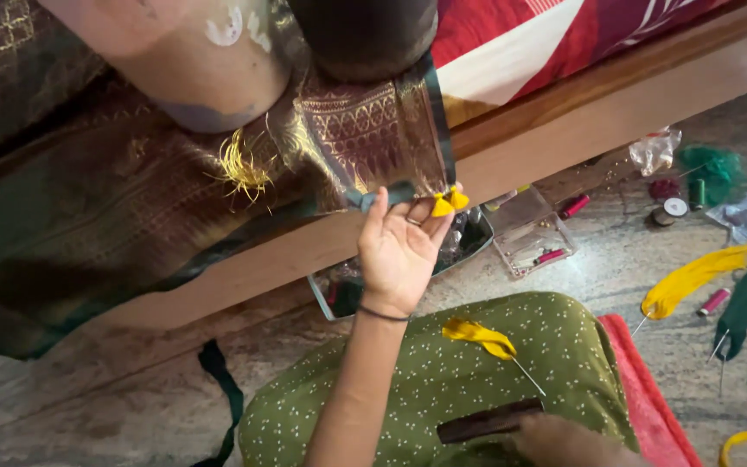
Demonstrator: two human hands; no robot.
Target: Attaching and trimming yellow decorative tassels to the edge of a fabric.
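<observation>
Left hand, grip pinched on a yellow tassel at the hem of the brocade cloth hanging off the bed. Right hand, closed on a dark flat tool in the lap. Good practice: keep the hem taut and the pinch steady.

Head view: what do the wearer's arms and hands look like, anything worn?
Both arms are bare, with no sleeves in view. The left hand wears a ring on one finger and a thin dark band around the wrist. The right hand is only partly visible at the bottom edge; nothing worn can be made out on it. No gloves, no markings.
</observation>
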